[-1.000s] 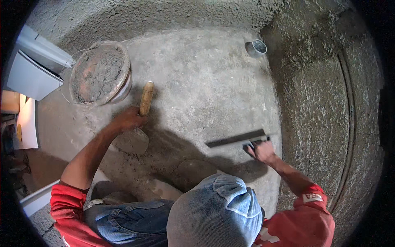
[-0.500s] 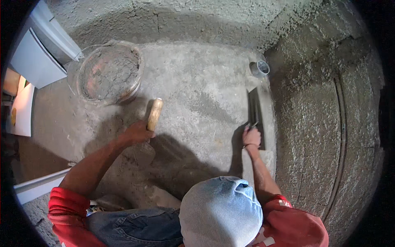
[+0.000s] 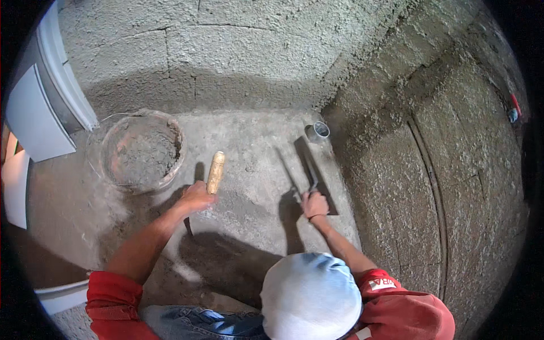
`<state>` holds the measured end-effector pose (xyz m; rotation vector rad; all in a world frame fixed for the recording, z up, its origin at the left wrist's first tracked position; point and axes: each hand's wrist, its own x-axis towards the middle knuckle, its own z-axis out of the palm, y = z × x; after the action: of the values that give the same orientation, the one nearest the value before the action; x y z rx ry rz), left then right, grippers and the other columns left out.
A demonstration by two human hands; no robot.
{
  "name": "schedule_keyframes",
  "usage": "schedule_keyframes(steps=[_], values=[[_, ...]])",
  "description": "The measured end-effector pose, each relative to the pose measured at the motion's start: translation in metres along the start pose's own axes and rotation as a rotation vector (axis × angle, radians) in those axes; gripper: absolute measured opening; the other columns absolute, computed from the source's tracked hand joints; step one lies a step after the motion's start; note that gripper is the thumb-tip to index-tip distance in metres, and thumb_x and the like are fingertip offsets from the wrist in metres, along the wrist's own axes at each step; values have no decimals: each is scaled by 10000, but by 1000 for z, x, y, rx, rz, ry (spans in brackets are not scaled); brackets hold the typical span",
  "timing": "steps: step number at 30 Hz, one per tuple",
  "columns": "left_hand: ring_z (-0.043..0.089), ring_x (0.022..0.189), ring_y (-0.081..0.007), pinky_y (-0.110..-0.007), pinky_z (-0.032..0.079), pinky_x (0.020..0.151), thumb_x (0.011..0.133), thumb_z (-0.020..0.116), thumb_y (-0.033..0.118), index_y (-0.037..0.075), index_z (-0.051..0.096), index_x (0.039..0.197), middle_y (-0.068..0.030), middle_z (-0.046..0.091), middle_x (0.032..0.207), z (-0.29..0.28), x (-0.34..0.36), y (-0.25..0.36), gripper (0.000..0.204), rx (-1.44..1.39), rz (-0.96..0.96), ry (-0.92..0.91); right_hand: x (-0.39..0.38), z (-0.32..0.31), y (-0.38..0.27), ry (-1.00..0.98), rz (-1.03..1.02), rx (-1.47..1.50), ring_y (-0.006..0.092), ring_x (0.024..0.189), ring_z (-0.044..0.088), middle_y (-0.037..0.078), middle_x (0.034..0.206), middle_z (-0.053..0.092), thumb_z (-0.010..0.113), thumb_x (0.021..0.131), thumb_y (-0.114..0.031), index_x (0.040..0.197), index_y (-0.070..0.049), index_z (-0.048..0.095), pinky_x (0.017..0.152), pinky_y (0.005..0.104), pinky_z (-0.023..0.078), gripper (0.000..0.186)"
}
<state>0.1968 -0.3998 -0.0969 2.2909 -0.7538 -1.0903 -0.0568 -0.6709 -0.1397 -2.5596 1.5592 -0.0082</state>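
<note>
My left hand (image 3: 196,198) is closed round a trowel by the lower end of its pale wooden handle (image 3: 216,171). That handle points up and away, and the blade below the fist is mostly hidden. Over the right part of the grey floor, my right hand (image 3: 315,204) grips a finishing trowel (image 3: 324,192) with a long, dark, narrow blade. Its far end comes close to a short grey pipe stub (image 3: 321,130). A thin dark streak runs along the floor left of the blade. Whether the blade touches the floor, I cannot tell.
Left of the hands stands a mortar-filled bucket (image 3: 174,170) with a wire handle. Rough plastered walls rise behind (image 3: 226,56) and at the right (image 3: 396,198), the latter carrying a long vertical groove. White panels (image 3: 39,122) stand at the far left. Damp mortar marks the floor (image 3: 243,136).
The whole view has shifted, showing more of the back wall. Both hands have moved farther toward that wall. The finishing trowel has turned, and its tip is nearer the pipe stub.
</note>
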Motion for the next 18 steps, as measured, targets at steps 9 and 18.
schedule_keyframes(steps=[9, 18], values=[[640, 744, -230, -371, 485, 655, 772, 631, 355, -37, 626, 886, -147, 658, 827, 32, 2, -59, 409, -68, -22, -96, 100, 52, 56, -67, 72, 132, 444, 876, 612, 287, 876, 630, 480, 894, -324, 935, 48, 619, 773, 486, 504, 399], [609, 777, -210, -354, 476, 673, 779, 652, 248, -44, 585, 1003, -123, 632, 874, 16, -27, -36, 374, -180, -345, 27, 123, 24, -4, -146, 127, 70, 423, 878, 631, 274, 908, 640, 423, 919, -392, 1012, 7, 560, 763, 491, 513, 433]])
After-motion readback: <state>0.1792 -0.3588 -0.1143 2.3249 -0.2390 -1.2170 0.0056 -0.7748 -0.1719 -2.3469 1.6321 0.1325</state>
